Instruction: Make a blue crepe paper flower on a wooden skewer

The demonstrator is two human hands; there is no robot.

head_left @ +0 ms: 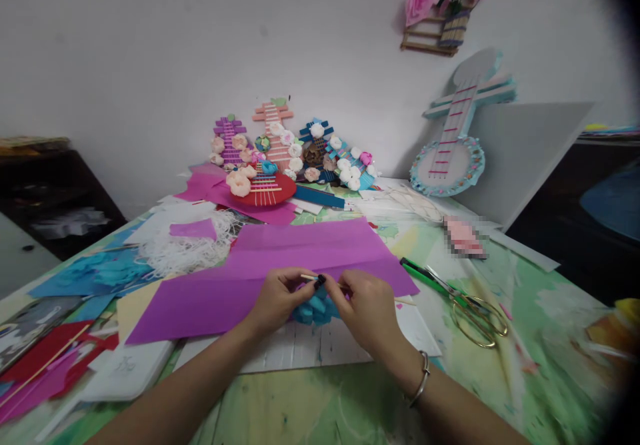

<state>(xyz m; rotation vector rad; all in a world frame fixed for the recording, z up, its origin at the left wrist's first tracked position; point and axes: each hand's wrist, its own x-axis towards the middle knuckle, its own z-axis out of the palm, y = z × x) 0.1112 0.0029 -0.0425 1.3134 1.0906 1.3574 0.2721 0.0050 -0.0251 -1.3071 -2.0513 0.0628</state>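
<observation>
Near the table's middle, my left hand is closed in a pinch on a thin pale stick. Close beside it, my right hand is closed too, its fingertips around the other side of the stick. A small black piece sits on the stick between my fingertips. Just below hangs or rests a blue paper flower; whether my fingers hold it too is unclear. Purple paper spreads behind and to the left of my hands, over a white board.
Gold-handled scissors and a green cutter lie right of my hands. At left are blue paper, white shredded paper and a white box. Decorated instrument models stand against the wall.
</observation>
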